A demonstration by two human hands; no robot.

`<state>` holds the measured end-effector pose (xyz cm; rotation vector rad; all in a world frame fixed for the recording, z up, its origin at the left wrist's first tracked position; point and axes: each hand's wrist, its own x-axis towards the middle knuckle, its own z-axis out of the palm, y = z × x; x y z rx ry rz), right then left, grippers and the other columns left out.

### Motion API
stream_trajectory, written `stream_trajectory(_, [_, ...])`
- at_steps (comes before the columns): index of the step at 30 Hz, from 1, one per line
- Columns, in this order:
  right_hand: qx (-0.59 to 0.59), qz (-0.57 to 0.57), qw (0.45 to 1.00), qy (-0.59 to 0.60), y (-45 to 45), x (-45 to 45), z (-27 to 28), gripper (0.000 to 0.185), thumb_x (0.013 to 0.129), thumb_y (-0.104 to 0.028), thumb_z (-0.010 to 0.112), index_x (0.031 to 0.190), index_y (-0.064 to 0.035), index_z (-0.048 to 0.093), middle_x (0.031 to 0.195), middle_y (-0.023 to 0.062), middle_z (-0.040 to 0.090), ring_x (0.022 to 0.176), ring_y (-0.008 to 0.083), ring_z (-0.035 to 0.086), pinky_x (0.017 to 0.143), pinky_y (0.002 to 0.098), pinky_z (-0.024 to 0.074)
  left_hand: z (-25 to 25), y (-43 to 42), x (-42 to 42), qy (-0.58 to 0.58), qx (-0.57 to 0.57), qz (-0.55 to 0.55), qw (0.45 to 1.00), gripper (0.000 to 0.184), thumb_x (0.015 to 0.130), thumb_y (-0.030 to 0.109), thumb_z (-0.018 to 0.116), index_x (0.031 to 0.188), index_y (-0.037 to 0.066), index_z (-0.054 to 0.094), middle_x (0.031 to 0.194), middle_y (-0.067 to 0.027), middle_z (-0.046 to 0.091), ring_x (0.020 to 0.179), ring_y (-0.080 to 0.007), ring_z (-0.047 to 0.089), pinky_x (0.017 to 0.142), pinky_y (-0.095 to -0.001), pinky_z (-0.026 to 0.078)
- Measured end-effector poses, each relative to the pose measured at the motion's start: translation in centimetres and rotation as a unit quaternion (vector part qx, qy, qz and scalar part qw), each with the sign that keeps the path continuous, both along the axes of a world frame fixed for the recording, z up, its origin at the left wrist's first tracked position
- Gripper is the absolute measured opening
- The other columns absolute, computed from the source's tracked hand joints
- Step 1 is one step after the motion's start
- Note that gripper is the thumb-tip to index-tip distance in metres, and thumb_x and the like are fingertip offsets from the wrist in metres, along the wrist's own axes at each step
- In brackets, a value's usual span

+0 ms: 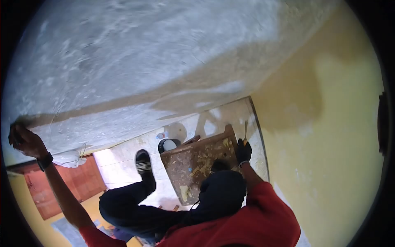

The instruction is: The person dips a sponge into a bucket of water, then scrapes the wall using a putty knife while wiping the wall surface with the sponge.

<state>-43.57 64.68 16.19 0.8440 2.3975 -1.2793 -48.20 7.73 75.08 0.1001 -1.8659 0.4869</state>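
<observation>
While the left hand (29, 143) was raised to the far left against the rough grey wall (156, 49), its fingers were bent at a dark patch; whether they gripped something there or were merely in a dark covering or shadow, I cannot tell. The outstretched arm, with a black watch (45, 161) at the wrist, probably helped to steady the body.

The right hand (244, 152), which looked gloved, was low on the right, just beside the stained wooden table (189, 163). Its fingers were closed around the yellowish handle of a thin tool (246, 133), whose slender end pointed away from the body, perhaps so that it stayed clear of the legs.

One dark shoe (221, 165) was on the table, probably to carry weight, while the striped shoe (144, 166) was to its left, over the pale floor (119, 160). A dark bucket (161, 145) with something white in it stood beside the table's far left corner, near a small bottle (161, 135), seemingly within reach but out from underfoot. The yellow wall (341, 164) rose on the right.
</observation>
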Motion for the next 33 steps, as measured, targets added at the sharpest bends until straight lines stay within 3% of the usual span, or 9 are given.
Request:
stream_trajectory(6, [0.037,0.062,0.997,-0.015,1.5,-1.4,1.1,0.047,0.086,-0.050,0.059,0.087,-0.0029,0.060,0.084,0.0238,0.066,0.084,0.0432,0.063,0.070,0.0480,0.0487,-3.5,6.1,-1.7,0.083,0.161,-0.123,0.976,0.021,0.095,0.015,0.060,0.104,-0.004,0.060,0.081,-0.0070,0.061,0.057,-0.0107,0.047,0.051,-0.0266,0.040])
stream_trajectory(11, [0.122,0.236,0.959,0.102,3.6,-7.5,7.4,0.043,0.084,-0.048,0.064,0.096,-0.0072,0.060,0.084,0.0186,0.068,0.082,0.0392,0.065,0.070,0.0468,0.0514,-8.8,12.3,-4.3,0.118,0.147,-0.283,0.940,0.043,0.089,0.010,0.066,0.125,-0.006,0.051,0.124,-0.0192,0.057,0.106,-0.0263,0.058,0.090,-0.0360,0.048])
stream_trajectory(15, [0.132,0.293,0.929,0.182,0.2,-11.7,21.3,0.041,0.086,-0.048,0.061,0.105,-0.0120,0.061,0.087,0.0158,0.068,0.083,0.0366,0.066,0.071,0.0444,0.0526,-10.0,14.7,-6.4,0.075,0.114,-0.244,0.960,0.063,0.079,0.017,0.071,0.131,-0.006,0.045,0.129,-0.0200,0.054,0.117,-0.0304,0.052,0.101,-0.0440,0.039])
stream_trajectory(18, [0.075,0.387,0.878,0.273,-3.9,-12.3,30.7,0.040,0.088,-0.046,0.060,0.119,-0.0207,0.060,0.098,0.0106,0.069,0.079,0.0331,0.067,0.070,0.0421,0.0536,-10.1,15.1,-6.9,0.141,0.195,-0.315,0.918,0.059,0.078,0.000,0.063,0.133,-0.004,0.043,0.135,-0.0161,0.047,0.119,-0.0291,0.049,0.102,-0.0408,0.039])
stream_trajectory(21, [0.034,0.427,0.808,0.404,-7.1,-13.5,40.9,0.048,0.082,-0.036,0.068,0.125,-0.0159,0.057,0.095,0.0122,0.067,0.074,0.0282,0.066,0.067,0.0371,0.0517,-10.6,13.5,-6.8,0.193,0.380,-0.498,0.755,0.067,0.077,0.000,0.066,0.137,0.006,0.036,0.133,-0.0168,0.045,0.117,-0.0283,0.051,0.090,-0.0382,0.050])
stream_trajectory(25, [0.114,0.370,0.603,0.697,-8.1,-19.6,47.3,0.059,0.074,-0.026,0.073,0.124,-0.0012,0.054,0.095,0.0116,0.064,0.070,0.0254,0.060,0.059,0.0352,0.0444,-8.5,11.9,-6.3,0.134,0.462,-0.670,0.566,0.063,0.081,-0.004,0.059,0.137,0.014,0.035,0.137,-0.0202,0.040,0.117,-0.0299,0.051,0.086,-0.0374,0.052])
stream_trajectory(29, [0.059,0.178,0.598,0.779,-10.2,-22.8,47.6,0.055,0.082,-0.018,0.067,0.127,0.0064,0.047,0.104,0.0188,0.063,0.084,0.0289,0.064,0.068,0.0377,0.0508,0.3,13.0,-5.3,0.253,0.530,-0.728,0.353,0.044,0.086,0.003,0.058,0.128,-0.001,0.045,0.119,-0.0197,0.054,0.096,-0.0227,0.057,0.081,-0.0294,0.050])
stream_trajectory(31, [-0.057,0.107,0.638,0.760,-11.3,-23.5,46.7,0.053,0.085,-0.015,0.065,0.128,0.0083,0.045,0.105,0.0209,0.063,0.086,0.0292,0.065,0.071,0.0381,0.0525,3.4,12.2,-6.3,0.106,0.255,-0.634,0.723,0.033,0.087,0.007,0.062,0.117,-0.005,0.054,0.103,-0.0140,0.062,0.082,-0.0188,0.057,0.077,-0.0264,0.049])
stream_trajectory(33, [-0.209,0.064,0.640,0.737,-11.1,-23.3,47.4,0.047,0.090,-0.013,0.059,0.128,0.0099,0.044,0.107,0.0228,0.063,0.088,0.0295,0.067,0.076,0.0377,0.0534,7.5,15.3,-8.1,0.247,0.177,-0.352,0.885,0.031,0.090,0.018,0.065,0.112,-0.004,0.058,0.090,-0.0087,0.064,0.075,-0.0163,0.057,0.074,-0.0265,0.047])
